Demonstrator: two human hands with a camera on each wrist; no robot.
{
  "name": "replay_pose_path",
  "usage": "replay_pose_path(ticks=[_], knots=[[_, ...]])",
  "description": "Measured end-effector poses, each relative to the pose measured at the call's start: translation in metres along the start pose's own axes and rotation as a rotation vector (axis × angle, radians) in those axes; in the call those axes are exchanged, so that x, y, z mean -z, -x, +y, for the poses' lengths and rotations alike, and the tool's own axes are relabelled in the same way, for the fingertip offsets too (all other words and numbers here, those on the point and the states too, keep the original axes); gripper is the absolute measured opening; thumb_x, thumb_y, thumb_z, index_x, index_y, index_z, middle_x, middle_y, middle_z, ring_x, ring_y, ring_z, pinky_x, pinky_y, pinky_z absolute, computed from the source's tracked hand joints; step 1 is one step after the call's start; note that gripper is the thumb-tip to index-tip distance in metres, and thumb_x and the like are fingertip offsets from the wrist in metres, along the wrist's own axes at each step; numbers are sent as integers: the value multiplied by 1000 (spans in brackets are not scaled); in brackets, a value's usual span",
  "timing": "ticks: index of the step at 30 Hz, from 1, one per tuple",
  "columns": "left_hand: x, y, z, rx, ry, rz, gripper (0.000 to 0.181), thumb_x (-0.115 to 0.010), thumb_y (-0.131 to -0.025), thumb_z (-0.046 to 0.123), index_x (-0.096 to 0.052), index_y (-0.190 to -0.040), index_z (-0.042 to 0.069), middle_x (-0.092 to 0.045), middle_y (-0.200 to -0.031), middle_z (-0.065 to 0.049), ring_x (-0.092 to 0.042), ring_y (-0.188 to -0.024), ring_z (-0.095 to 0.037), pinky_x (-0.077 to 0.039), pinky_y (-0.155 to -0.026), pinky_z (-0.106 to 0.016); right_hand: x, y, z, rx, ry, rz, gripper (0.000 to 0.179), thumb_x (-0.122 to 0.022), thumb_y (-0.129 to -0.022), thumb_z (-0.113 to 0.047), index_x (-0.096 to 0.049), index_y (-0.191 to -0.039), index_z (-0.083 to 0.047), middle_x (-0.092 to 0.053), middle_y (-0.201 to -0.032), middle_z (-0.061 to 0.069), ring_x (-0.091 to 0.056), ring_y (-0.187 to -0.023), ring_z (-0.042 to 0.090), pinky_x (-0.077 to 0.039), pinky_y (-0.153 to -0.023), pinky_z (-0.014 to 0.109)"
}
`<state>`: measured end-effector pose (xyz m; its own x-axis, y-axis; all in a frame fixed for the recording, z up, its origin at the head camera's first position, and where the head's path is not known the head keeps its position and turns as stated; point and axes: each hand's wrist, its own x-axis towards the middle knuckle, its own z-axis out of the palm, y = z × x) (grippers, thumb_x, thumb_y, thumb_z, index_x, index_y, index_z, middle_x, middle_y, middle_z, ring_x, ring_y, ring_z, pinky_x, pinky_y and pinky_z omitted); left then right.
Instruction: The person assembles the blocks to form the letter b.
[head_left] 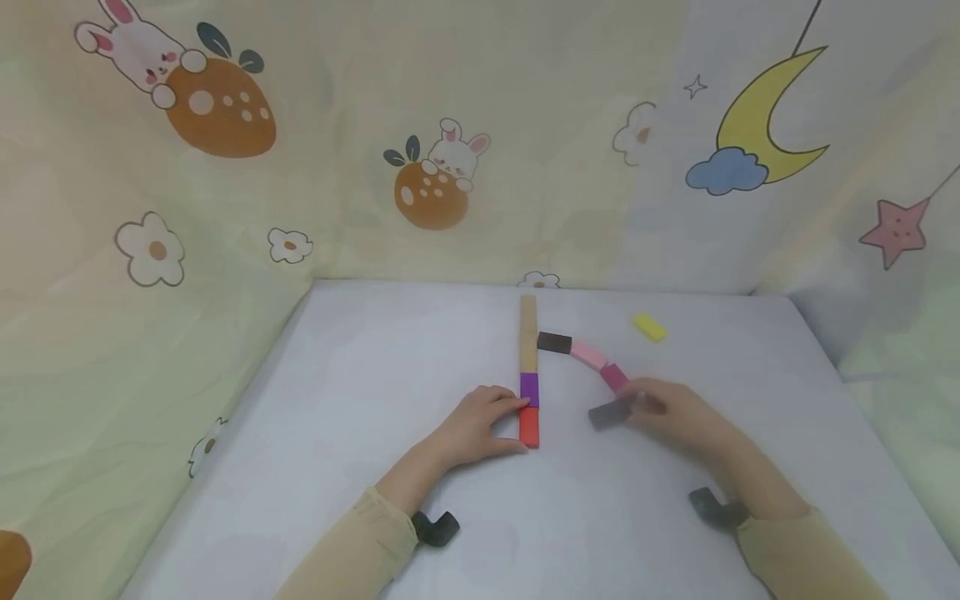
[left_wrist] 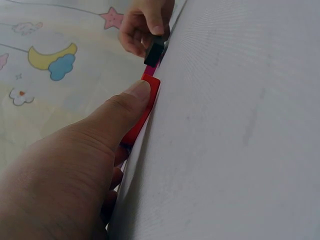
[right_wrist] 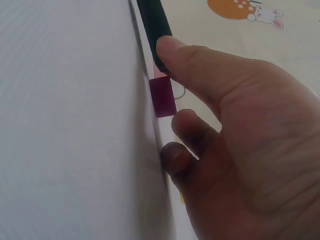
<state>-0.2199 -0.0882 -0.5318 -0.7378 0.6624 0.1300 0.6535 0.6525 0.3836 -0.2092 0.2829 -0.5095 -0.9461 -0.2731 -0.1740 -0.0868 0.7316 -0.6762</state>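
Note:
My left hand (head_left: 476,427) pinches the red block (head_left: 529,430) lengthwise, thumb at its near end and a fingertip by the seam with the purple block (head_left: 529,389). Beyond the purple, a tan strip (head_left: 528,333) continues the straight line. From that strip's right side curve a dark brown block (head_left: 555,342), a light pink block (head_left: 589,354) and a magenta block (head_left: 614,377). My right hand (head_left: 678,415) pinches a dark block (head_left: 609,413) between thumb and fingers, just nearer than the magenta one. In the right wrist view, this dark block (right_wrist: 154,30) slants past the magenta block (right_wrist: 163,97).
A yellow block (head_left: 649,327) lies apart at the back right of the white tabletop (head_left: 390,333). Cloth printed with rabbits, flowers and a moon (head_left: 772,117) hangs behind and at both sides. Dark curved pieces (head_left: 437,529) sit at both wrists.

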Motion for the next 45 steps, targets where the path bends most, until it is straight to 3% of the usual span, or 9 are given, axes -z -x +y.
replay_pose_path(ticks=[5,10,15,19,23,32,39,45], knots=[[0,0,0,-10,-6,12,70,-73,-82,56,-55,-142,25,-58,-131,2,-52,-123,-18,-41,-108,-36,-1,-3,3,22,25,-3,37,-73,-88,-33,-61,-123,-43,-60,-133,-9,-49,-133,30,-41,-106,61],[1,0,0,-4,-1,7,70,-73,-82,56,-54,-142,25,-57,-132,1,-52,-123,-19,-41,-108,-36,1,-6,8,83,53,34,34,-71,-91,-28,-60,-121,-41,-57,-127,-14,-52,-126,21,-45,-104,55],[1,0,0,-3,-6,7,70,-74,-82,56,-54,-142,25,-57,-132,1,-51,-125,-19,-40,-110,-37,4,-7,8,76,117,106,31,-61,-97,-22,-58,-127,-31,-58,-126,-6,-55,-121,23,-47,-101,54],[0,0,-1,1,-5,3,70,-74,-82,55,-54,-142,26,-57,-132,2,-51,-125,-18,-40,-110,-36,5,-5,3,48,120,85,38,-61,-97,-23,-55,-135,-24,-61,-129,3,-57,-122,30,-47,-101,56],[1,0,-1,12,9,-14,71,-73,-82,56,-53,-143,27,-56,-133,3,-50,-125,-17,-40,-110,-36,4,-4,2,75,122,63,42,-63,-96,-23,-55,-137,-24,-62,-132,4,-56,-125,32,-47,-102,56],[-1,1,-1,19,18,-20,71,-73,-82,57,-51,-144,29,-55,-133,4,-49,-126,-16,-39,-111,-35,3,-1,5,165,138,34,47,-66,-93,-19,-54,-137,-29,-61,-130,-4,-55,-126,26,-47,-104,53],[-1,1,0,11,32,-12,71,-73,-82,56,-53,-143,28,-56,-133,4,-49,-126,-16,-39,-111,-35,1,3,0,129,120,16,39,-71,-91,-24,-60,-126,-38,-61,-117,-19,-56,-118,12,-49,-102,48],[0,2,0,18,33,-18,71,-73,-82,57,-52,-144,29,-55,-133,4,-49,-125,-16,-40,-110,-35,-1,3,-2,119,147,17,32,-70,-92,-27,-63,-119,-42,-63,-111,-19,-58,-111,10,-50,-99,45]])
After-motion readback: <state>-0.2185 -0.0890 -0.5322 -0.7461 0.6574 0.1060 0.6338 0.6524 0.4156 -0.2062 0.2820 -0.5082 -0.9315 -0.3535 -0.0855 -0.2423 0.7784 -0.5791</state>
